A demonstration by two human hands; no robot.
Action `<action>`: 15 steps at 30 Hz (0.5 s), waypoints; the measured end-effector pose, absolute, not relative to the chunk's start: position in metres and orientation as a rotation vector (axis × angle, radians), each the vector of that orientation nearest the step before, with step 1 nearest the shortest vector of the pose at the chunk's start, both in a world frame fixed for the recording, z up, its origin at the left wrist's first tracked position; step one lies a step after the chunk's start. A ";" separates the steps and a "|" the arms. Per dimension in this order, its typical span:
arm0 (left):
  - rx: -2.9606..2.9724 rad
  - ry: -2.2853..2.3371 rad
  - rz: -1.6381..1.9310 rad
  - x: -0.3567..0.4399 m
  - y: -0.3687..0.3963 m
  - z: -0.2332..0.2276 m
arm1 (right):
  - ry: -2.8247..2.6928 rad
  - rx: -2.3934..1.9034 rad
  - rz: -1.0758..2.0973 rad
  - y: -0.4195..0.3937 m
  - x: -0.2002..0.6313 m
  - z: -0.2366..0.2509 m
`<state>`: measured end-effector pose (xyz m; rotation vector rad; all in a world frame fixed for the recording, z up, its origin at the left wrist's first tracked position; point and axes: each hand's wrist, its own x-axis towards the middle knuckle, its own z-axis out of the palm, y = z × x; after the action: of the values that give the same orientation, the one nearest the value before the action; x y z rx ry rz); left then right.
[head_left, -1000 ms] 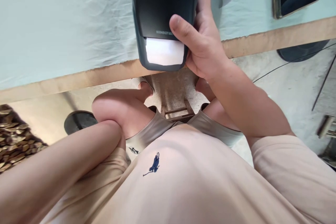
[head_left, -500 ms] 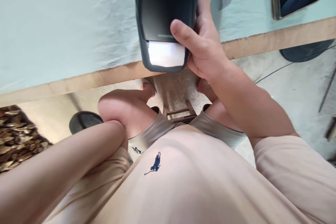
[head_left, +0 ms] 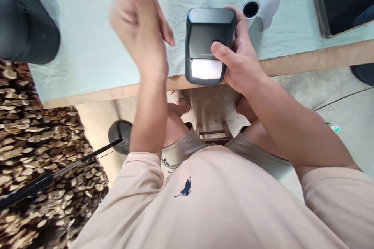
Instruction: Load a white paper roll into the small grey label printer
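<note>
Since the earlier frame the left hand [head_left: 140,35] has come up from the person's lap and is now hanging in the air over the table, blurred by motion; the label printer [head_left: 209,44] is sitting farther from the camera than before.

Going left to right:

- Far left: a dark rounded object [head_left: 26,27] is resting on the pale green cloth [head_left: 87,46], only partly in view.
- Near left, below the table: a stack of cut wood [head_left: 43,140] is showing on the floor, with a black round stand base [head_left: 119,134] beside it.
- Left hand: it is raised with the fingers spread and extended, holding nothing, just left of the printer and not touching it.
- Centre: the dark grey label printer is standing at the near edge of the table, a white label strip [head_left: 206,69] showing at its slot.
- Right hand [head_left: 239,60]: it is wrapping the printer's right side, thumb pressing across the front face and fingers curling behind.
- Just right and far of the printer: a white label roll [head_left: 260,9] is lying on the cloth.
- Far right: a black-screened tablet [head_left: 341,0] is lying at the frame's edge.
</note>
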<state>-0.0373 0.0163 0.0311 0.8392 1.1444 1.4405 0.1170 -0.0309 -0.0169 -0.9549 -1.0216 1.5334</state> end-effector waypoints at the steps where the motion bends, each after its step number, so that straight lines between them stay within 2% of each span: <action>1: 1.093 1.137 1.414 -0.031 0.012 0.024 | -1.018 -0.958 1.536 -0.031 0.117 -0.017; 7: 1.136 1.111 1.526 -0.019 0.014 -0.012 | -1.065 -0.945 1.499 -0.028 0.116 -0.011; 11: 0.947 1.166 1.456 -0.034 0.031 -0.009 | -1.067 -0.930 1.462 -0.025 0.115 -0.003; 15: 0.948 1.100 1.653 -0.052 0.040 -0.004 | -1.061 -0.925 1.412 -0.024 0.113 -0.001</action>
<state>-0.0523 0.0397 -0.0041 0.9478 1.1001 1.6529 0.1133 -0.0240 -0.0014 -0.9246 -1.0612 1.4120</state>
